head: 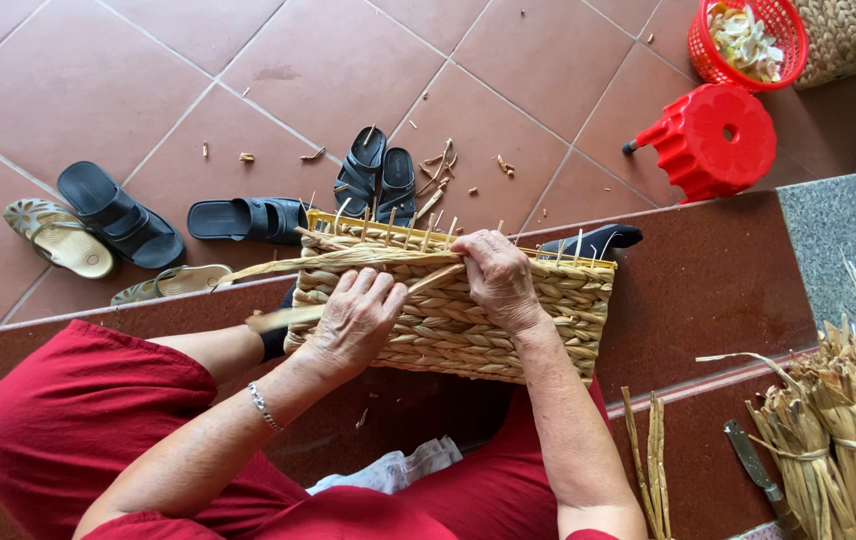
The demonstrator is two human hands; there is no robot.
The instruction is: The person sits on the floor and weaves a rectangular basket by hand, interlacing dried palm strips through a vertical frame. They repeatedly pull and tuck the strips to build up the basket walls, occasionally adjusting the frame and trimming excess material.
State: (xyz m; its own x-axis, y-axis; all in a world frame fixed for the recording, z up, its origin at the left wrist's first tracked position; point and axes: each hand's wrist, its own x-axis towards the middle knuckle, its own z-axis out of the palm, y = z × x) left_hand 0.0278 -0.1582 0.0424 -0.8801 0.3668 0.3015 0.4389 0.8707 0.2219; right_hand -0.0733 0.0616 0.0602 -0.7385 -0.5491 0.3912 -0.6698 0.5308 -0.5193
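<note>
- Basket, half woven, rests on my lap against the edge of the dark red step, its open rim turned away from me toward the tiled floor.
- Weaving looks to be the step in hand: I judge I am laying a fresh row near the rim, where thin upright sticks poke out bare above the finished rows.
- My left hand lies over the side of the basket, fingers curled down and closed on a flat pale strand whose end sticks out to the left.
- My right hand sits at the rim, fingertips pinched shut on the twisted strand that runs leftward along the top.
- The next move, as I judge it, calls for threading that strand between the uprights and pulling it snug against the row below, without bending the sticks.
- The basket is boxy and straw-coloured, with thick braided rows packed close; the top edge is unfinished.
- On the floor beyond it lie dark sandals, another dark pair, pale slippers and scattered straw bits.
- A red stool and a red mesh basket stand further right.
- Bundles of dried stalks and a knife lie on the step at my right.
</note>
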